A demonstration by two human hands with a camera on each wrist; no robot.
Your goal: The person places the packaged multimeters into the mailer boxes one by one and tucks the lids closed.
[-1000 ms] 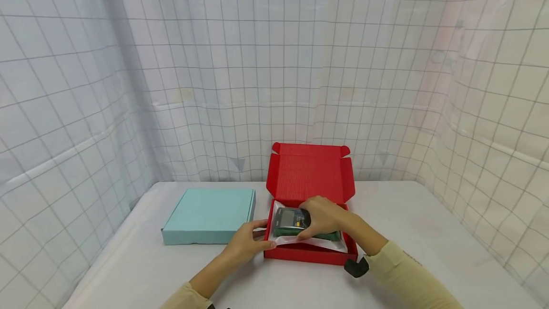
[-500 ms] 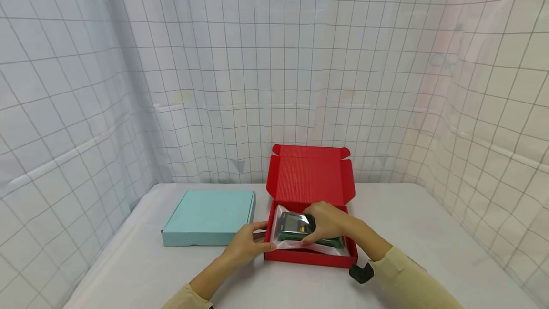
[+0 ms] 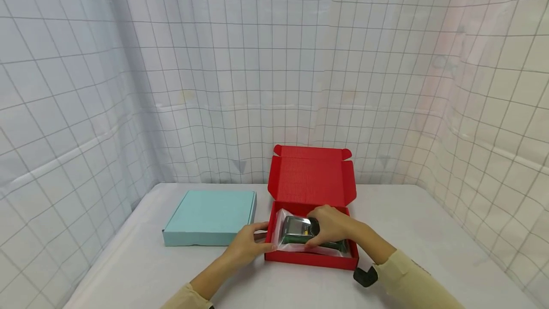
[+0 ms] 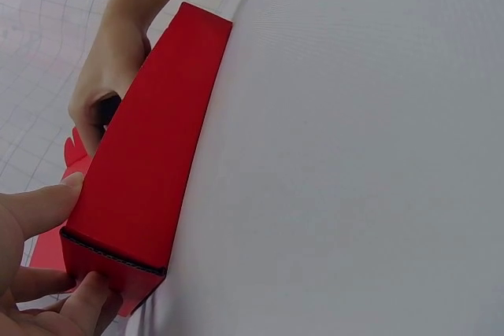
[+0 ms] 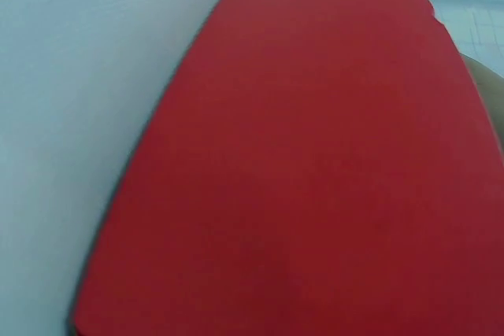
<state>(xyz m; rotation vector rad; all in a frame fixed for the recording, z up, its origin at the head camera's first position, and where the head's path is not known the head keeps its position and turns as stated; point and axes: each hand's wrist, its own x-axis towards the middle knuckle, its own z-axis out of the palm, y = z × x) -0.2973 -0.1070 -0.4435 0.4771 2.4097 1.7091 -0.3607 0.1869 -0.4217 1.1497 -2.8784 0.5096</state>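
An open red cardboard box (image 3: pixel 310 258) stands on the white table with its lid tipped back. Inside it lies a multimeter (image 3: pixel 296 226), dark with a grey screen and green edges, in a clear plastic bag (image 3: pixel 279 243). My right hand (image 3: pixel 332 225) grips the multimeter through the bag, thumb on the near side; its fingertips are hidden behind it. At the box's left end my left hand (image 3: pixel 244 246) holds the wall, thumb at the front corner, fingers along the outside. The right wrist view shows mostly the box's red wall (image 5: pixel 307 163).
To the left of the red box sits a closed light-blue box (image 3: pixel 210 213), close to my left fingers. White gridded curtains (image 3: pixel 296 61) hang behind the table and along both sides. Bare white tabletop (image 3: pixel 407 218) extends right of the red box.
The multimeter and its bag have shifted slightly right and lower into the red box, along with my right hand. My left hand keeps its place on the box's left end.
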